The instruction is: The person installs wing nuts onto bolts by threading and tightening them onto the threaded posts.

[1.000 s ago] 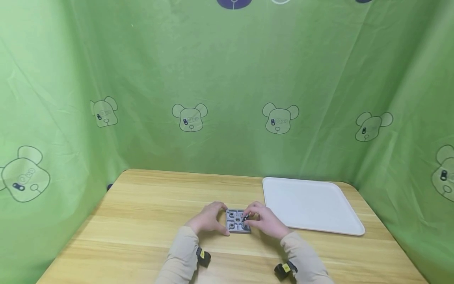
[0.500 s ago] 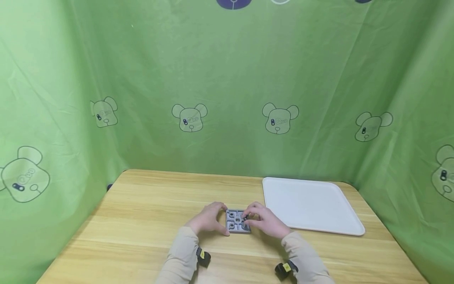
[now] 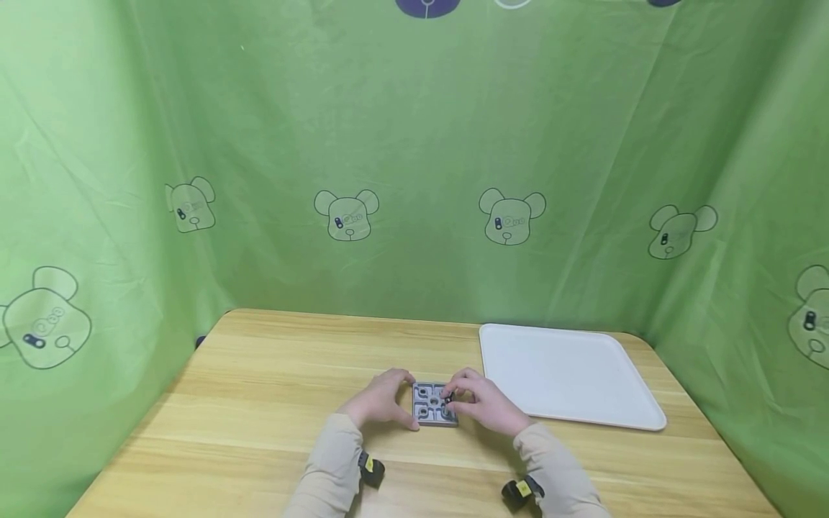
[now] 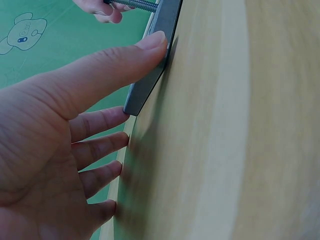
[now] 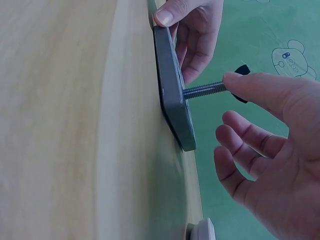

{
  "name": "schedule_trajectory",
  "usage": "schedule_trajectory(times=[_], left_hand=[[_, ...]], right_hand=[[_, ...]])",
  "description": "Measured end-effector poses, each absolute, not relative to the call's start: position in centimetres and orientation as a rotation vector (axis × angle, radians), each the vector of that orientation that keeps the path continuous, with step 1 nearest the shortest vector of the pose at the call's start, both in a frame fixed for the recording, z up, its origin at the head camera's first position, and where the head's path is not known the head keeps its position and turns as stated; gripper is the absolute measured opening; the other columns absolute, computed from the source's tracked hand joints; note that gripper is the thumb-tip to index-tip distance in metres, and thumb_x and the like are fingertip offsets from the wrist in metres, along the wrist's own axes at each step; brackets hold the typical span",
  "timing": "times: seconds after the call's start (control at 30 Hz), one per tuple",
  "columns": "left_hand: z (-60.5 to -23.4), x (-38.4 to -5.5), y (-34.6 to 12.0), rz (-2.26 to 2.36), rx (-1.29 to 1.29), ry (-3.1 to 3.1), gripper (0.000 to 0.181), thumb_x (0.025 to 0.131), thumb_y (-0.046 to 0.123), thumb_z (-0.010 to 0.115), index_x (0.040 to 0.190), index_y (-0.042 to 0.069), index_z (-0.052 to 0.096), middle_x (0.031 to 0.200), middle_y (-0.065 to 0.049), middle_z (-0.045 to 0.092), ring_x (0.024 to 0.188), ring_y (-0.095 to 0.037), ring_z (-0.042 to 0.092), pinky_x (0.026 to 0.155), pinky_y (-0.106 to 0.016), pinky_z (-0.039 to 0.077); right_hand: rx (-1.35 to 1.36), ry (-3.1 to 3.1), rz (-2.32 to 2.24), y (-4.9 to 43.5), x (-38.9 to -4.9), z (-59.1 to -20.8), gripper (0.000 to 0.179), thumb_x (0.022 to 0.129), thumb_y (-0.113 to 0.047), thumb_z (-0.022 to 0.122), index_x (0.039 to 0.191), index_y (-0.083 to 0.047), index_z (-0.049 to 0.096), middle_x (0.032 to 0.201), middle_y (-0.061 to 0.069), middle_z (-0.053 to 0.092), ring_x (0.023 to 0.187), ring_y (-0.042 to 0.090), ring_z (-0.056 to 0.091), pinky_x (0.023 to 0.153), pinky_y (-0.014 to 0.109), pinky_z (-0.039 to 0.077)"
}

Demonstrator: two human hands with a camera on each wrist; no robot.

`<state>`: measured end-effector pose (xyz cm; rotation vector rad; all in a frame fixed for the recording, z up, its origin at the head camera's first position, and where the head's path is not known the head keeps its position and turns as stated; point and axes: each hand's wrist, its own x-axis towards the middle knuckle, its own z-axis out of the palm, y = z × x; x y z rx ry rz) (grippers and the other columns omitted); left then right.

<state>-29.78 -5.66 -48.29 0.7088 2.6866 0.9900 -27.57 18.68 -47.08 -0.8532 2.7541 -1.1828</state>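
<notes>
A square grey metal plate [image 3: 435, 413] with recessed compartments and holes lies on the wooden table. My left hand [image 3: 378, 399] grips its left side, thumb at the near corner and index finger at the far corner. In the left wrist view the other fingers [image 4: 102, 144] are spread, their tips by the tabletop. A threaded bolt [image 5: 205, 90] with a black, wing-like head [image 5: 242, 69] stands upright in the plate's right part. My right hand [image 3: 482, 403] pinches that head between thumb and forefinger; its remaining fingers [image 5: 240, 145] curl loosely, clear of the plate.
A white rectangular tray [image 3: 570, 374] lies to the right, close behind my right hand. Green curtains [image 3: 414, 273] with bear-head prints stand around the table [image 3: 291, 345] at the back and sides. Each wrist wears a black camera [image 3: 372, 471].
Both hands and the plate keep their places. The bolt's black head shows at a slightly different angle between the right fingertips.
</notes>
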Motion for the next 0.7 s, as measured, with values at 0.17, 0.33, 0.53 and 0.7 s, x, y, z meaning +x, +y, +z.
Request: schedule_trajectory(times=[0.17, 0.33, 0.53, 0.7], left_hand=[[-48.3, -29.75, -5.67, 0.986, 0.707, 2.687, 0.082, 0.061, 0.03, 0.09, 0.129, 0.006, 0.053, 0.139, -0.016, 0.053, 0.132, -0.034, 0.047, 0.116, -0.051, 0.035], [-48.25, -29.74, -5.67, 0.985, 0.706, 2.686, 0.082, 0.061, 0.031, 0.09, 0.129, 0.006, 0.053, 0.14, -0.016, 0.052, 0.132, -0.034, 0.047, 0.116, -0.051, 0.035], [-48.18, -29.63, -5.66, 0.997, 0.698, 2.68, 0.082, 0.061, 0.029, 0.09, 0.129, 0.005, 0.053, 0.139, -0.016, 0.053, 0.132, -0.034, 0.047, 0.116, -0.052, 0.035], [-48.13, -29.57, -5.65, 1.003, 0.692, 2.678, 0.082, 0.06, 0.029, 0.09, 0.129, 0.005, 0.053, 0.139, -0.016, 0.053, 0.132, -0.035, 0.046, 0.116, -0.053, 0.034]], right_hand=[[-0.858, 2.752, -1.187, 18.68, -27.59, -47.09, 0.016, 0.085, -0.015, 0.071, 0.101, -0.017, 0.07, 0.108, 0.003, 0.059, 0.1, 0.021, 0.058, 0.088, 0.043, 0.056], [-0.846, 2.738, -1.202, 18.69, -27.6, -47.09, 0.017, 0.085, -0.015, 0.071, 0.102, -0.016, 0.07, 0.109, 0.005, 0.059, 0.101, 0.021, 0.057, 0.087, 0.042, 0.058], [-0.831, 2.737, -1.21, 18.68, -27.56, -46.99, 0.027, 0.084, -0.02, 0.072, 0.109, -0.012, 0.067, 0.11, 0.007, 0.06, 0.099, 0.025, 0.057, 0.081, 0.036, 0.056], [-0.758, 2.764, -1.254, 18.35, -27.39, -46.48, 0.041, 0.082, -0.03, 0.075, 0.112, -0.006, 0.059, 0.102, 0.012, 0.06, 0.091, 0.023, 0.055, 0.074, 0.026, 0.051]])
